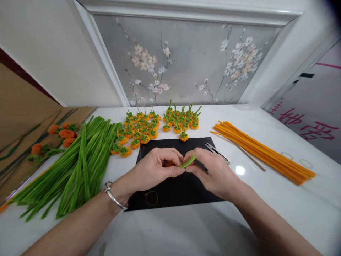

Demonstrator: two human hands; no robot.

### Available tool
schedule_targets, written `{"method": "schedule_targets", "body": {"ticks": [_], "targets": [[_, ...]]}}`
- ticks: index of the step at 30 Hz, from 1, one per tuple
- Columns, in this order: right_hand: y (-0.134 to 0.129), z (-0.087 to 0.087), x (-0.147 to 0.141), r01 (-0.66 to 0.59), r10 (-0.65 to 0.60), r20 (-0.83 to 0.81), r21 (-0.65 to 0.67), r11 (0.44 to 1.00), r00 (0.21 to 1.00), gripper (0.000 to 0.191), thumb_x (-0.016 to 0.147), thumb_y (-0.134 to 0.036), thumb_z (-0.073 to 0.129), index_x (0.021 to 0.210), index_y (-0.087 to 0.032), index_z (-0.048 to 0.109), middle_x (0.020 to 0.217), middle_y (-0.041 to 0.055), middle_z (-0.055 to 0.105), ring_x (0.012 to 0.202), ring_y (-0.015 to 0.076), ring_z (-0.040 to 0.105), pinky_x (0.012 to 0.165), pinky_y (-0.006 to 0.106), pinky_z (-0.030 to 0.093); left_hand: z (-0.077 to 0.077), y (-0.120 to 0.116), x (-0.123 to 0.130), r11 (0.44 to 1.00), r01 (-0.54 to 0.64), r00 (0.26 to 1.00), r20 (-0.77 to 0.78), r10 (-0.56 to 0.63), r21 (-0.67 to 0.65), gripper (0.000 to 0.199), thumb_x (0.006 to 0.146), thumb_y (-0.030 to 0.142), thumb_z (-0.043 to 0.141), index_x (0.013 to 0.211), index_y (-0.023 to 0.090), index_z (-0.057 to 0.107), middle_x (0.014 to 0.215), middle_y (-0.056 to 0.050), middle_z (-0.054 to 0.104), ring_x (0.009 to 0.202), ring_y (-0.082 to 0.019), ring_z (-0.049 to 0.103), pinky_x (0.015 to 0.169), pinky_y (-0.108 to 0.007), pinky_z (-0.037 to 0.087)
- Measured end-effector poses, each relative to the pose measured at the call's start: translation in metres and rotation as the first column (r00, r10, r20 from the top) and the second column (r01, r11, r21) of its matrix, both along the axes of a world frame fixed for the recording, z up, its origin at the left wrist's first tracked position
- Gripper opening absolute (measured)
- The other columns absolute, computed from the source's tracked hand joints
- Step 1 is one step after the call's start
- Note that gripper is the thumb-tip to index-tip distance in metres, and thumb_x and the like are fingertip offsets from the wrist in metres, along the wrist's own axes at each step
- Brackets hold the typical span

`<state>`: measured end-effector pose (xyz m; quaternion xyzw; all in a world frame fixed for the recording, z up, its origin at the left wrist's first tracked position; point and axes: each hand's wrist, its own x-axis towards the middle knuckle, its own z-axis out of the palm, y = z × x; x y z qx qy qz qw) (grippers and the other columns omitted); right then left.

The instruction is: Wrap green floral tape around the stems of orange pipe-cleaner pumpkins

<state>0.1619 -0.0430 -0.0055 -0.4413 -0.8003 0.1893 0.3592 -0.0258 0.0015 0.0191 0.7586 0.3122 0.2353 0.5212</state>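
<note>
Over a black mat, my two hands meet fingertip to fingertip. My left hand is closed around a small orange chenille piece, mostly hidden by the fingers. Between the fingertips a short green pipe cleaner sticks up to the right, pinched by my right hand. How the green piece joins the orange one is covered. Just beyond the hands, a small orange chenille pumpkin with a green stem stands at the mat's far edge. Snips lie beside my right hand.
Several orange and green chenille pumpkins cluster at the back. Long green pipe cleaners are heaped left; orange pipe cleaners lie right, beside a thin stick. A thin ring rests on the mat. Orange pompom-like pieces sit far left.
</note>
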Motion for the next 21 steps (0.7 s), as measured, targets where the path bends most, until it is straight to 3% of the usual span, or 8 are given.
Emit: {"method": "schedule_targets", "body": {"ticks": [3, 5, 7, 9, 11, 15, 18, 21], "targets": [[0.001, 0.0, 0.002, 0.036, -0.035, 0.012, -0.066, 0.997, 0.999, 0.013, 0.083, -0.009, 0.055, 0.09, -0.021, 0.055, 0.087, -0.0012, 0.065, 0.079, 0.0138, 0.06, 0.073, 0.026, 0.045, -0.001, 0.0, 0.001, 1.0, -0.029, 0.999, -0.015, 0.029, 0.002, 0.014, 0.079, 0.015, 0.06, 0.065, 0.013, 0.059, 0.08, -0.002, 0.06, 0.069, -0.011, 0.053, 0.064, -0.024, 0.041], [0.002, 0.0, 0.004, 0.054, -0.053, 0.01, -0.101, 0.993, 0.999, 0.025, 0.082, -0.008, 0.056, 0.103, -0.023, 0.055, 0.084, -0.0018, 0.064, 0.077, 0.0138, 0.061, 0.072, 0.026, 0.047, -0.002, 0.0, 0.0, 0.999, -0.049, 0.997, -0.062, 0.049, 0.002, 0.014, 0.08, 0.016, 0.058, 0.066, 0.013, 0.058, 0.079, -0.002, 0.059, 0.067, -0.01, 0.051, 0.062, -0.024, 0.041], [0.003, -0.001, 0.005, 0.068, -0.068, -0.007, -0.058, 0.996, 0.998, 0.04, 0.082, -0.009, 0.056, 0.119, -0.024, 0.05, 0.093, 0.0011, 0.063, 0.084, 0.0153, 0.061, 0.075, 0.028, 0.05, -0.002, 0.001, 0.0, 0.998, -0.067, 0.991, -0.114, 0.068, 0.017, 0.014, 0.08, 0.016, 0.056, 0.066, 0.014, 0.056, 0.076, -0.001, 0.057, 0.063, -0.01, 0.049, 0.06, -0.023, 0.04], [0.004, -0.004, 0.005, 0.059, -0.058, -0.021, 0.041, 0.997, 0.998, 0.042, 0.084, -0.011, 0.055, 0.123, -0.025, 0.05, 0.109, 0.0057, 0.06, 0.098, 0.0178, 0.059, 0.082, 0.03, 0.051, -0.004, 0.001, -0.001, 0.996, -0.065, 0.985, -0.157, 0.074, 0.065, 0.014, 0.079, 0.016, 0.056, 0.065, 0.014, 0.055, 0.074, 0.001, 0.054, 0.061, -0.009, 0.047, 0.058, -0.023, 0.04], [0.005, -0.008, 0.004, 0.02, -0.019, -0.007, 0.14, 0.99, 1.0, 0.028, 0.088, -0.014, 0.052, 0.113, -0.024, 0.059, 0.113, 0.0072, 0.059, 0.1, 0.0185, 0.059, 0.085, 0.031, 0.051, -0.006, -0.001, -0.001, 0.991, -0.037, 0.978, -0.197, 0.063, 0.13, 0.014, 0.079, 0.015, 0.055, 0.065, 0.015, 0.055, 0.077, 0.001, 0.055, 0.062, -0.009, 0.048, 0.058, -0.023, 0.039], [0.006, -0.016, 0.001, -0.004, -0.013, 0.061, 0.262, 0.965, 0.998, 0.023, 0.092, -0.014, 0.045, 0.088, -0.018, 0.067, 0.09, 0.008, 0.066, 0.078, 0.0164, 0.061, 0.073, 0.03, 0.052, -0.007, -0.005, 0.0, 0.96, -0.025, 0.957, -0.27, 0.103, 0.277, 0.016, 0.083, 0.016, 0.053, 0.067, 0.016, 0.058, 0.086, 0.0, 0.059, 0.064, -0.009, 0.049, 0.057, -0.022, 0.037], [0.005, -0.016, 0.0, 0.024, -0.052, 0.088, 0.287, 0.958, 0.995, 0.025, 0.093, -0.016, 0.044, 0.086, -0.017, 0.068, 0.089, 0.0088, 0.066, 0.077, 0.0168, 0.06, 0.071, 0.031, 0.051, -0.007, -0.007, 0.001, 0.92, -0.048, 0.949, -0.271, 0.163, 0.388, 0.017, 0.084, 0.017, 0.054, 0.068, 0.016, 0.061, 0.091, -0.001, 0.061, 0.065, -0.009, 0.051, 0.06, -0.023, 0.038], [0.004, -0.012, -0.001, 0.04, -0.061, 0.07, 0.267, 0.963, 0.996, 0.023, 0.093, -0.017, 0.044, 0.085, -0.019, 0.067, 0.087, 0.0075, 0.066, 0.078, 0.0169, 0.059, 0.073, 0.031, 0.05, -0.005, -0.008, 0.002, 0.901, -0.026, 0.964, -0.228, 0.138, 0.434, 0.019, 0.085, 0.015, 0.053, 0.068, 0.016, 0.062, 0.089, -0.002, 0.061, 0.07, -0.011, 0.054, 0.064, -0.024, 0.04]]}}
